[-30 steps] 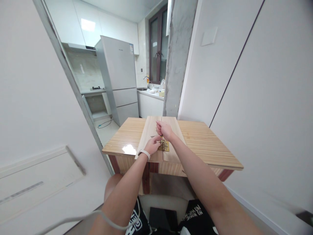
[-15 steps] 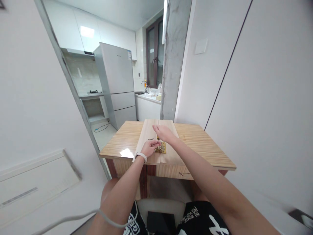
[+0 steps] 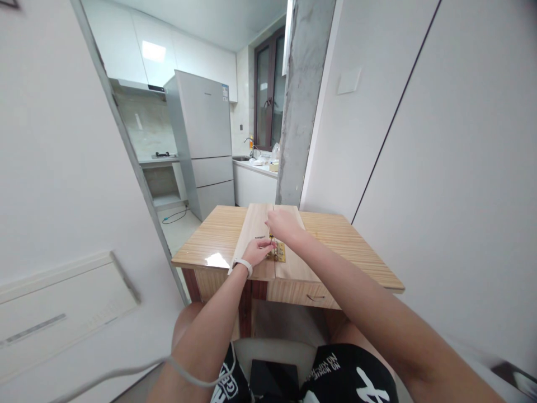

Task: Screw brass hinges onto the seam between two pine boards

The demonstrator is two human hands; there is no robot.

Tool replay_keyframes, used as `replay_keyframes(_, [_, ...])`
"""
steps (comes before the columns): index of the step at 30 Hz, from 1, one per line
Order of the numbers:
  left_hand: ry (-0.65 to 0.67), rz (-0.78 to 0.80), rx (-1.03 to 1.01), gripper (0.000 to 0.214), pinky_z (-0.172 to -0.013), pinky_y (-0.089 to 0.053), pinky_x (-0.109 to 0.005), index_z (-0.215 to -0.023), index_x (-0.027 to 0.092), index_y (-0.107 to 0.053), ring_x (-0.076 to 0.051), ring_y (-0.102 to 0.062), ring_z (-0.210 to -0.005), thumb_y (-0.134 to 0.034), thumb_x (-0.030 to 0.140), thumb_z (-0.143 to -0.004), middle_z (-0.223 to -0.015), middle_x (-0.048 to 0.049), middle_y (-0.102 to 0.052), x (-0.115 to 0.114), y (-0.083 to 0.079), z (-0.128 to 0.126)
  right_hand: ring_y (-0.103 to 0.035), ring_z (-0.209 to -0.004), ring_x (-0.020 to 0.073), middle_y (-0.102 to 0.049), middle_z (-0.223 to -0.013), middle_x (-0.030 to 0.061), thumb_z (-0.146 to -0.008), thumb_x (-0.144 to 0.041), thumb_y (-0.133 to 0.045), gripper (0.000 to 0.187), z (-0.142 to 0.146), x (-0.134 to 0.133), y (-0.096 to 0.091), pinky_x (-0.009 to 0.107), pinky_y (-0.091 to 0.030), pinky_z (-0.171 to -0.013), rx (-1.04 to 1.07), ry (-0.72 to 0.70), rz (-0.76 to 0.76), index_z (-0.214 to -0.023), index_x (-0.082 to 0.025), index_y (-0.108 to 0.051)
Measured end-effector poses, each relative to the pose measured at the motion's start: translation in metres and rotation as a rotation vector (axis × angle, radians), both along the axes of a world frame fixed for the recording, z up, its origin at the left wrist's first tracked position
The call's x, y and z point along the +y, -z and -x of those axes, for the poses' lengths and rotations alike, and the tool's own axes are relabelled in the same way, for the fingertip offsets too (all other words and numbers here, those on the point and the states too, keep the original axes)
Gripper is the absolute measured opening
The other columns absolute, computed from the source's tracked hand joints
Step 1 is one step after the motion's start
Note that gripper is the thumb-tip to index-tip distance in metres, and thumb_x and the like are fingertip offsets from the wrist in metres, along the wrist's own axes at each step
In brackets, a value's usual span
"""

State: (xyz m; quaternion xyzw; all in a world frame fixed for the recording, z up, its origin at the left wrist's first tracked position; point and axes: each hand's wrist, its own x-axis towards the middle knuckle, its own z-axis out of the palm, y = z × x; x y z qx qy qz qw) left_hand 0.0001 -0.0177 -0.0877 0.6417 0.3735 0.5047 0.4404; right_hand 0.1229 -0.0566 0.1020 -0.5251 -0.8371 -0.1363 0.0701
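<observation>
Both my arms are bare, elbow to wrist. Slim white band (image 3: 242,265) sits just behind my left hand (image 3: 257,250). Black shorts (image 3: 348,375) w/ white block lettering on both legs. Thin white cable (image 3: 126,372) loops over my left arm.

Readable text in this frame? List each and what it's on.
"NO": white print on black shorts; the rest is unreadable.
On the fridge, brand mark: too small.
On the fridge door, sticker: too small.
On the wooden board, dark label: too small.
</observation>
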Motion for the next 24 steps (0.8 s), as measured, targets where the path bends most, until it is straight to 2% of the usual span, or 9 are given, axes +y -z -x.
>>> replay_keyframes(3, [-0.024, 0.005, 0.001, 0.018, -0.089, -0.056, -0.038, -0.088, 0.014, -0.079, -0.022, -0.071, -0.090, -0.069, 0.023, -0.076, -0.092, -0.0092, -0.077, 0.001, -0.001, 0.001, -0.072, -0.098, 0.0287, -0.075, -0.101, 0.0224, -0.099, -0.030, -0.054, 0.027, 0.000, -0.001, 0.000, 0.031, -0.050, -0.081, -0.009, -0.033, 0.000, -0.102, -0.010, -0.073])
replay_keyframes(7, [-0.030, -0.012, 0.010, 0.022, -0.090, -0.055, -0.038, -0.084, 0.014, -0.079, -0.022, -0.070, -0.089, -0.061, 0.016, -0.071, -0.089, -0.0071, -0.076, 0.002, -0.001, 0.002, -0.071, -0.098, 0.0268, -0.075, -0.102, 0.0193, -0.098, -0.025, -0.056, 0.020, -0.001, 0.000, 0.000, 0.030, -0.047, -0.078, -0.043, -0.096, 0.029, -0.105, -0.013, -0.071])
replay_keyframes(11, [-0.032, -0.021, 0.024, 0.024, -0.093, -0.053, -0.039, -0.083, 0.014, -0.078, -0.022, -0.070, -0.093, -0.057, 0.014, -0.070, -0.094, -0.0079, -0.077, 0.002, 0.000, 0.002, -0.069, -0.095, 0.0228, -0.074, -0.106, 0.0138, -0.095, -0.014, -0.054, 0.021, -0.007, 0.000, -0.005, 0.027, -0.042, -0.072, -0.107, -0.239, 0.030, -0.109, -0.017, -0.069])
replay_keyframes(15, [-0.059, -0.003, 0.016, 0.023, -0.092, -0.053, -0.040, -0.085, 0.014, -0.077, -0.022, -0.070, -0.092, -0.058, 0.014, -0.071, -0.090, -0.0074, -0.076, 0.001, -0.003, 0.001, -0.067, -0.091, 0.0202, -0.073, -0.104, 0.0104, -0.091, -0.014, -0.062, 0.020, -0.015, -0.002, -0.009, 0.026, -0.036, -0.068, -0.148, -0.367, 0.061, -0.108, -0.019, -0.068])
replay_keyframes(17, [-0.087, -0.037, -0.009, 0.022, -0.093, -0.053, -0.040, -0.088, 0.014, -0.075, -0.022, -0.069, -0.091, -0.060, 0.015, -0.072, -0.089, -0.0075, -0.076, -0.001, -0.010, 0.000, -0.066, -0.090, 0.0197, -0.072, -0.102, 0.0093, -0.088, -0.014, -0.065, 0.018, -0.018, -0.002, -0.010, 0.026, -0.034, -0.067, -0.155, -0.398, 0.066, -0.105, -0.018, -0.068])
replay_keyframes(20, [-0.097, -0.113, -0.069, 0.032, -0.094, -0.053, -0.038, -0.105, 0.014, -0.072, -0.022, -0.069, -0.099, -0.064, 0.014, -0.074, -0.104, -0.0094, -0.075, -0.006, -0.025, 0.000, -0.066, -0.090, 0.0192, -0.072, -0.100, 0.0088, -0.089, -0.013, -0.061, 0.015, -0.023, 0.000, -0.009, 0.026, -0.033, -0.068, -0.136, -0.408, 0.066, -0.101, -0.017, -0.068])
replay_keyframes(24, [0.005, -0.213, -0.042, 0.048, -0.101, -0.051, -0.039, -0.128, 0.018, -0.063, -0.023, -0.066, -0.114, -0.071, 0.018, -0.081, -0.123, -0.0117, -0.070, -0.015, -0.048, 0.002, -0.066, -0.090, 0.0193, -0.073, -0.100, 0.0097, -0.090, -0.013, -0.060, 0.013, -0.029, 0.000, -0.009, 0.026, -0.035, -0.070, -0.070, -0.398, 0.076, -0.100, -0.016, -0.068])
